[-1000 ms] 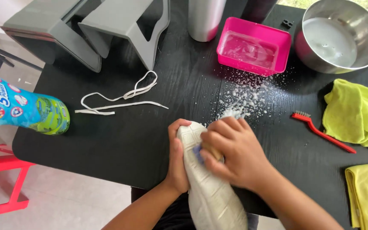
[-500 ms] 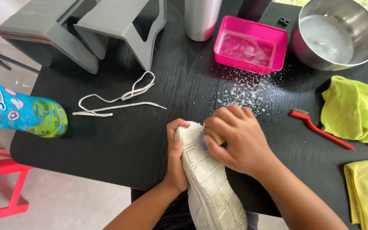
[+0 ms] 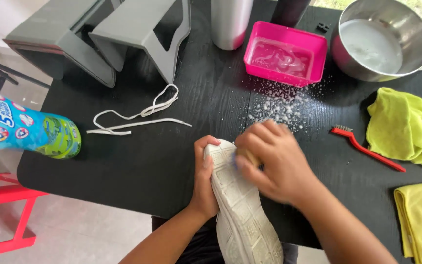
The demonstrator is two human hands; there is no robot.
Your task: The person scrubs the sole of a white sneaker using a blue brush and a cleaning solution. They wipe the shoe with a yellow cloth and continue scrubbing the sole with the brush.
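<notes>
Black tabletop, mid-scrub: a white shoe [image 3: 242,210] lies sole-up at the near edge while two hands work on its toe.

Turned over with its heel hanging past the table edge, the shoe shows a pale, grooved sole that looks greyish and lightly soiled, so the cleaning seems under way rather than finished. The left hand [image 3: 205,183] has its fingers wrapped around the toe to steady it; the right hand [image 3: 274,161] has its fingers curled shut on a small scrubbing pad [image 3: 246,157], mostly hidden, pressed to the sole. White laces [image 3: 137,117] lie loose to the left, already out of the shoe. Beyond, suds speckle the table before a pink tub [image 3: 285,54] of soapy water and a steel bowl [image 3: 384,39]. A red brush [image 3: 365,147] and yellow cloths [image 3: 404,127] lie unused at right.
</notes>
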